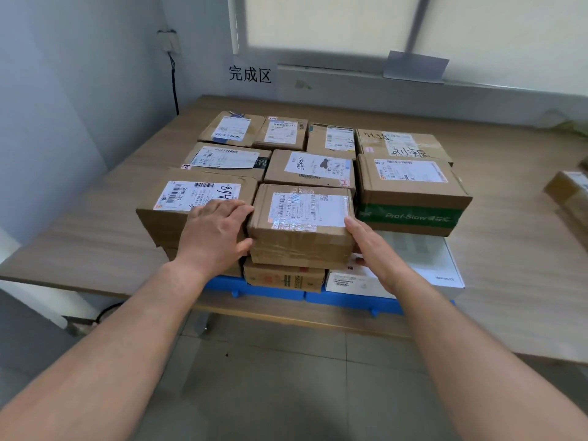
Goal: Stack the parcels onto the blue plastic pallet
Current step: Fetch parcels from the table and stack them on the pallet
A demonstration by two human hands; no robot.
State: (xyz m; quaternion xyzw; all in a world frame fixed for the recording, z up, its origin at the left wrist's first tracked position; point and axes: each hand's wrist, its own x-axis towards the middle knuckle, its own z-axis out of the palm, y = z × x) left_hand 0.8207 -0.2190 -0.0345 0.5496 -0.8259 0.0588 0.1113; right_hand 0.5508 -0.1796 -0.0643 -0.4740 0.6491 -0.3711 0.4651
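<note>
Right now the small brown parcel [302,224] sits at the front middle of the top layer of the pile on the blue plastic pallet [270,289], which lies on a wooden table [95,243]. It rests on a flat brown box [283,278], snug beside a bigger box marked A68 [178,211] on its left. The left hand [216,233] lies at the parcel's left side. Its fingers are close together and a little bent, resting over the top of the A68 box with the tips at the parcel's edge, and the thumb touches the front face. I cannot be sure if those fingertips hook the edge or only press on it. The right hand [372,249] is flat, fingers straight and held together, pressed against the right side. The parcel is cardboard, a neat block with soft, worn corners, and it is wrapped in shiny clear tape over a white label [307,206]. It looks light enough for two hands and stiff enough to squeeze from both sides, but the tape could be slippery — the bare cardboard low on the sides should grip better. Its box walls may dent if pushed too hard. Around it the other parcels are brown card too, one with a green band [410,214], and a smooth white box [423,259] lies lower on the right.
</note>
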